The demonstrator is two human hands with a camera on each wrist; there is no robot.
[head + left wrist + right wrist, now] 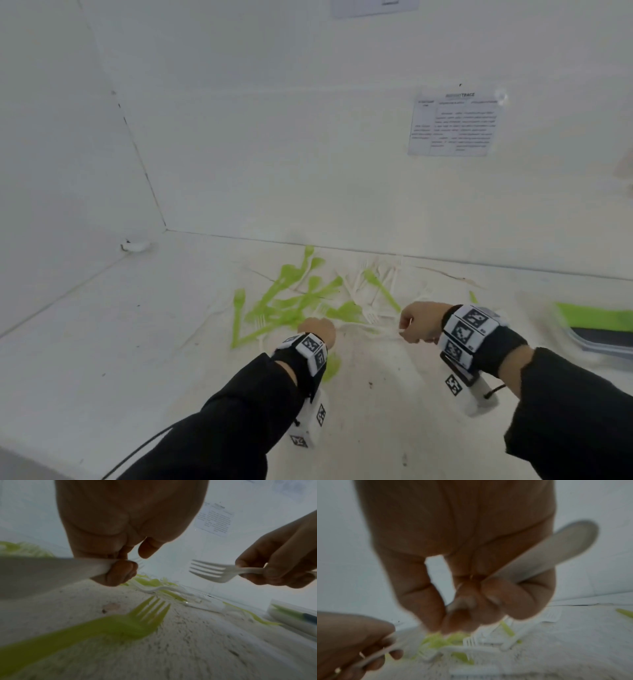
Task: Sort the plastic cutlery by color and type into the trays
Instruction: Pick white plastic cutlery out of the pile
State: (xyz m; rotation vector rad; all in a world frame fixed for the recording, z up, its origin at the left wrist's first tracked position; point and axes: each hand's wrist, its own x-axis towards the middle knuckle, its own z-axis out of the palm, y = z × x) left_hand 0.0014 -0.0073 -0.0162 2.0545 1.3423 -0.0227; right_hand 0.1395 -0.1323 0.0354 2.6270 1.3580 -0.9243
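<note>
- Holding a white fork by its handle, the right hand has its fingers curled round it.
- The left hand grips another white piece, too blurry to name.
- Green and white cutlery lies mixed on the table, just past both hands.
- A tray sits at the right edge.

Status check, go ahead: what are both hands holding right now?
Left hand grips white cutlery. Right hand pinches a white fork. Green and white pile unsorted on table; tray far right.
</note>
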